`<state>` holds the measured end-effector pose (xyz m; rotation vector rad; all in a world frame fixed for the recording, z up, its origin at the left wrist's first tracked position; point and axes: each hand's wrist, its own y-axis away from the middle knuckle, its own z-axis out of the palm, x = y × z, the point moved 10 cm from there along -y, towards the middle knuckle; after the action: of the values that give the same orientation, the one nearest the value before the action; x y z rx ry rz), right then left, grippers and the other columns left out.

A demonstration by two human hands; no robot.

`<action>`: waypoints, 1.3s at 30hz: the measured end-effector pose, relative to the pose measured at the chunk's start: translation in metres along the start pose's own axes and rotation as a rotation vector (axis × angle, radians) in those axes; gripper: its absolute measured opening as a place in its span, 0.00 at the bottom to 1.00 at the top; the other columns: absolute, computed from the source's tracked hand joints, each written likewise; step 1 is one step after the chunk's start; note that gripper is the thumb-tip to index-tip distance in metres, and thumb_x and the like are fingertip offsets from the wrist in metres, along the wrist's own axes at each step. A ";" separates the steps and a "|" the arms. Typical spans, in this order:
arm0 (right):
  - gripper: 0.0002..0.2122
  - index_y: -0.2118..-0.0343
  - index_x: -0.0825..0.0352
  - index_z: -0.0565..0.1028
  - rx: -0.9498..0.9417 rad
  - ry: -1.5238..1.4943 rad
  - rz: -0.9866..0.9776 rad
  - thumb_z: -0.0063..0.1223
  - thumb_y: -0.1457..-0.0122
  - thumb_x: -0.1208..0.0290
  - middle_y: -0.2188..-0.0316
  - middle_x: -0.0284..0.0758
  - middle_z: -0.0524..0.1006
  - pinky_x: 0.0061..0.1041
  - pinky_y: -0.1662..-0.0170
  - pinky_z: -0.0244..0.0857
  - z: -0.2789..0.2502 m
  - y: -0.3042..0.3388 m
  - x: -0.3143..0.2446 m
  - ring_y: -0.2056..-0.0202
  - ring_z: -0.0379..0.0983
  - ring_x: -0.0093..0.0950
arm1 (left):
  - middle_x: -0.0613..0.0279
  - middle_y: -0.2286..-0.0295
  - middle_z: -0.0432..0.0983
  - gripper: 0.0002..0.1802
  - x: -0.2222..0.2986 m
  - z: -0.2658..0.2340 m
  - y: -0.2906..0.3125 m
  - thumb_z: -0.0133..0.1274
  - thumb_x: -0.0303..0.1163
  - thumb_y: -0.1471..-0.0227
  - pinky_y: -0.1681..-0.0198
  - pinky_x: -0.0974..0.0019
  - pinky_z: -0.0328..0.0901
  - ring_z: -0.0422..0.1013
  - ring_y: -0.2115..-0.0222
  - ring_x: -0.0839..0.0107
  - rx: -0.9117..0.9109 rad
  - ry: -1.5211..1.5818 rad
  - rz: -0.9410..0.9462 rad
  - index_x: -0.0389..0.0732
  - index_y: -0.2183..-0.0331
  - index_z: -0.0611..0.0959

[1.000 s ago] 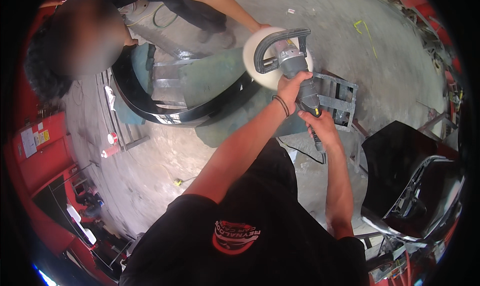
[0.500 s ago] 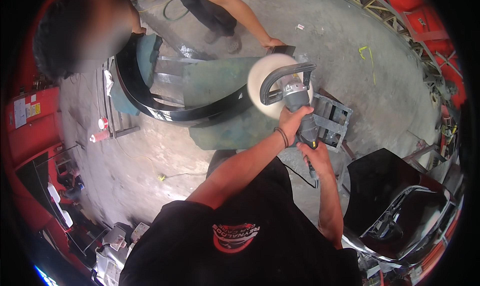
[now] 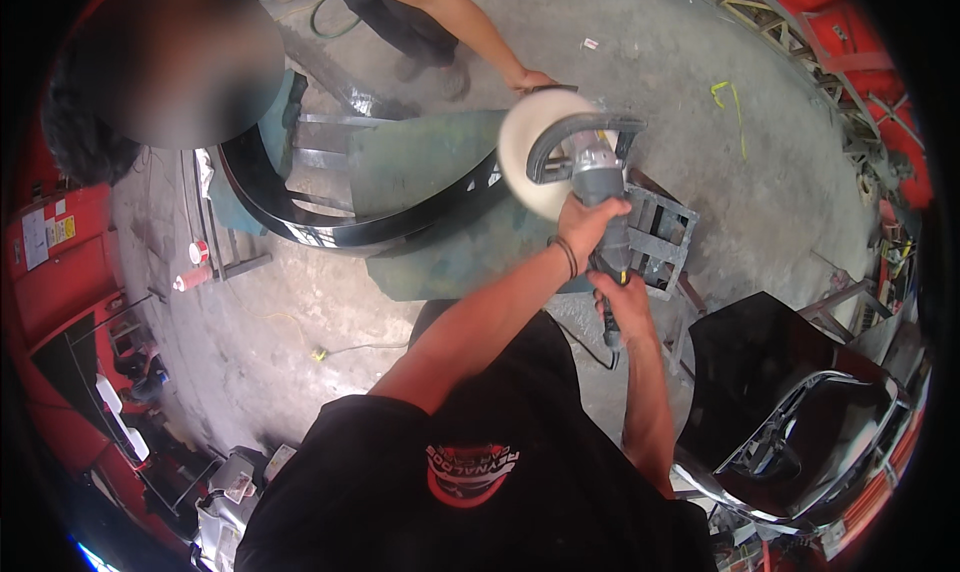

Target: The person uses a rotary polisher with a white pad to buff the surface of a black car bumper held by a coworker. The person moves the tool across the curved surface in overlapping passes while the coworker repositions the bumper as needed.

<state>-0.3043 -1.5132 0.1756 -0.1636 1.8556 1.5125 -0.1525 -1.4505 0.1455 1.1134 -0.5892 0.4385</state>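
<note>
A grey and black polisher (image 3: 600, 182) is in both my hands, its round white pad (image 3: 520, 157) over the far right end of a glossy black curved car trim piece (image 3: 370, 230). The pad is smeared by motion and hides part of that end. My left hand (image 3: 590, 224) wraps round the polisher's body behind its loop handle (image 3: 588, 127). Closer to me, my right hand (image 3: 627, 302) is closed round the rear grip, where a black cord hangs. A co-worker's hand (image 3: 533, 80) is at the trim's far end, beside the pad.
Green-grey sheets (image 3: 425, 162) lie under the trim on a metal stand (image 3: 660, 234). A black car body panel (image 3: 770, 402) stands at the right. The co-worker leans in at the far left. A red-and-white can (image 3: 198, 252) and a pink bottle (image 3: 192, 278) stand left.
The polisher has moved away from me along the trim's far right end, and its pad now covers more of that end. My hands keep their grip. The view has shifted slightly.
</note>
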 end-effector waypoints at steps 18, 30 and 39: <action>0.10 0.69 0.70 0.79 0.128 0.213 -0.069 0.66 0.46 0.68 0.80 0.32 0.77 0.27 0.76 0.65 0.010 -0.007 0.055 0.81 0.72 0.23 | 0.56 0.55 0.82 0.36 -0.037 -0.033 0.008 0.75 0.35 0.56 0.49 0.57 0.74 0.78 0.54 0.64 -0.046 -0.024 0.006 0.38 0.46 0.78; 0.10 0.68 0.69 0.78 0.093 0.199 -0.042 0.68 0.47 0.71 0.81 0.31 0.77 0.27 0.76 0.66 0.078 0.054 0.188 0.81 0.73 0.22 | 0.59 0.54 0.81 0.35 -0.105 -0.135 0.106 0.75 0.32 0.55 0.47 0.59 0.73 0.78 0.53 0.67 -0.058 -0.057 -0.026 0.38 0.46 0.78; 0.24 0.51 0.73 0.81 -0.056 0.484 -0.086 0.69 0.51 0.67 0.61 0.45 0.86 0.35 0.52 0.76 0.152 0.099 0.205 0.58 0.85 0.36 | 0.63 0.60 0.82 0.24 -0.139 -0.246 0.176 0.72 0.29 0.49 0.51 0.60 0.74 0.79 0.57 0.70 0.061 0.127 -0.025 0.39 0.51 0.82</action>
<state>-0.4367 -1.2793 0.1254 -0.6790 2.1407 1.5604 -0.3117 -1.1614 0.1020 1.1404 -0.4524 0.5043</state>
